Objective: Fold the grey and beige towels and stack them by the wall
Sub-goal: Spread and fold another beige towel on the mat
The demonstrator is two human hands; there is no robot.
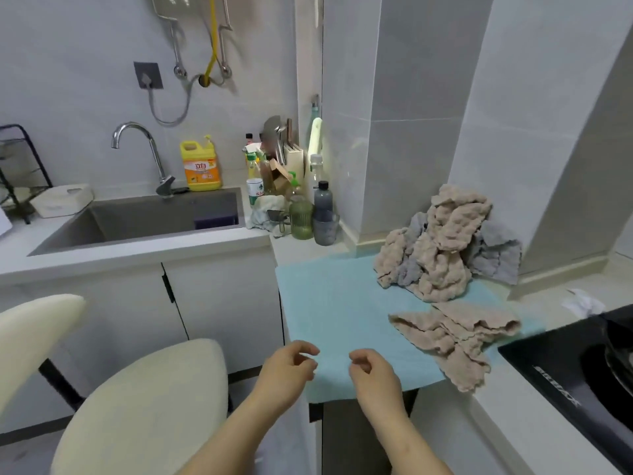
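A crumpled heap of beige towels and grey towels leans against the tiled wall at the back of a light blue mat. One beige towel lies loose and rumpled on the mat's right side, its lower end hanging over the counter edge. My left hand and my right hand hover side by side over the mat's near edge. Their fingers are loosely curled and hold nothing. Both are well left of the loose beige towel.
A black stove with a pan sits at the right. Bottles, a knife block and a green jar crowd the corner left of the mat. A sink with a tap lies further left. A cream chair stands below.
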